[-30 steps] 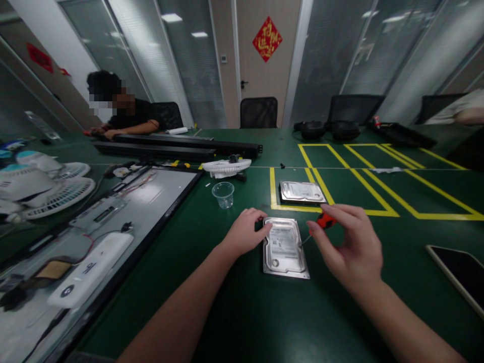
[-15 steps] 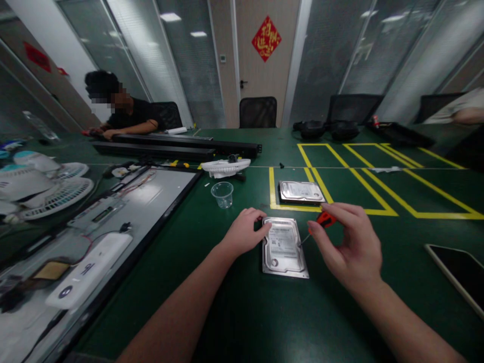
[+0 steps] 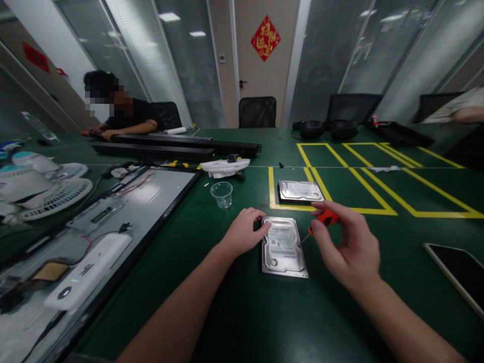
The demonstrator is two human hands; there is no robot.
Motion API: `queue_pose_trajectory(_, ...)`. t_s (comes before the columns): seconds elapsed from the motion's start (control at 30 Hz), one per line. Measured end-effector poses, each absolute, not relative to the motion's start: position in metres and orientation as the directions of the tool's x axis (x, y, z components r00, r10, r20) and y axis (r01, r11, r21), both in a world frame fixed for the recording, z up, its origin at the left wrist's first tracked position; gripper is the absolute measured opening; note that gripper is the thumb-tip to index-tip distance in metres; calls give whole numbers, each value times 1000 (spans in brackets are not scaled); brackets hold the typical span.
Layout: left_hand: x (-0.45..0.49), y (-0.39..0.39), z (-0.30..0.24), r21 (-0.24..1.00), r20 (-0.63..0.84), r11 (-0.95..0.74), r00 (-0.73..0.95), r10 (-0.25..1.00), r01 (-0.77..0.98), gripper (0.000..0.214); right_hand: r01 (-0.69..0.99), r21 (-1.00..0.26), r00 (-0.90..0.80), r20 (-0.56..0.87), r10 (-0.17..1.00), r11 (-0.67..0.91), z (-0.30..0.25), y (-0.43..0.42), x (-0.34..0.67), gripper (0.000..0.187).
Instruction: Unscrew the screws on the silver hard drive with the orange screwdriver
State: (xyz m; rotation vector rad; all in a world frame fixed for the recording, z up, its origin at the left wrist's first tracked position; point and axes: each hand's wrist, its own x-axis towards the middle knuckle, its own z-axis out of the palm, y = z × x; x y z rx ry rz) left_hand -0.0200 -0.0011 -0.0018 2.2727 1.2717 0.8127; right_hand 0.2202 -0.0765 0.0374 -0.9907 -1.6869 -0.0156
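Observation:
A silver hard drive (image 3: 284, 249) lies flat on the green table in front of me. My left hand (image 3: 245, 229) grips its upper left edge, the thumb resting on the top face and the other fingers over the far left side. Pinched between thumb and fingers of my right hand (image 3: 346, 242) is a screwdriver (image 3: 325, 218) with a red and black handle. Its thin shaft slants down to the left, the tip at the drive's right edge. Behind lies a second hard drive (image 3: 300, 191) inside a yellow tape outline.
A clear plastic cup (image 3: 222, 194) stands left of the second drive, near a white plastic part (image 3: 225, 166). A large panel (image 3: 166, 189) with electronics fills the left. At right lies a phone (image 3: 457, 272). Across the table a person (image 3: 132, 113) handles long black bars (image 3: 170, 146).
The fingers of my right hand have shifted slightly on the screwdriver handle, showing more of its red side. The tip, the drive and my left hand stay in place.

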Motion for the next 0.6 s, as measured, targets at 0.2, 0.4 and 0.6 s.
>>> queue_pose_trajectory(0.2,-20,-2,-1,601,286,-494,409,867,628,22,668,-319,-95,860,502,672,45,-74,219,61)
queue_pose_trajectory(0.4,-20,-2,-1,604,289,-498,411,864,622,23,680,-327,-97,847,522,656,48,-77,219,59)
queue_pose_trajectory(0.6,-20,-1,-2,599,285,-495,410,866,630,22,623,-445,-57,794,605,643,39,-78,221,60)
